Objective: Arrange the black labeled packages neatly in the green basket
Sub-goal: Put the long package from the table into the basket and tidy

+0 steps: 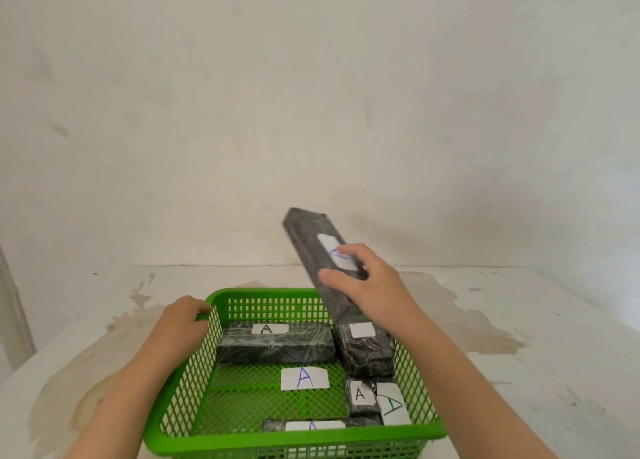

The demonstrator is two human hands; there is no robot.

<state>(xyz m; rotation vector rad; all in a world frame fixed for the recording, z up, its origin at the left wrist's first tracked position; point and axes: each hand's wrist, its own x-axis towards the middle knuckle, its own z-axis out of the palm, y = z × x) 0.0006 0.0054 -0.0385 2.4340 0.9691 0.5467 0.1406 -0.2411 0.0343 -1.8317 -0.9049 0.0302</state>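
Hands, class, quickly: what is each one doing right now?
Left hand: closed on the far left rim of the green basket.
Right hand: closed on a long black labeled package, held tilted above the basket.

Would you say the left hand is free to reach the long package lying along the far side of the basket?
Probably not yet: the left hand grips the green basket rim. Once it lets go, the package lies uncovered just beside it.

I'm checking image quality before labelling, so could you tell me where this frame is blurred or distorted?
Head view: the long package in the right hand is motion-smeared, its label unreadable; the green basket looks sharp, its A labels legible; wide-angle bowing curves the table edge; lighting is soft, without glare.
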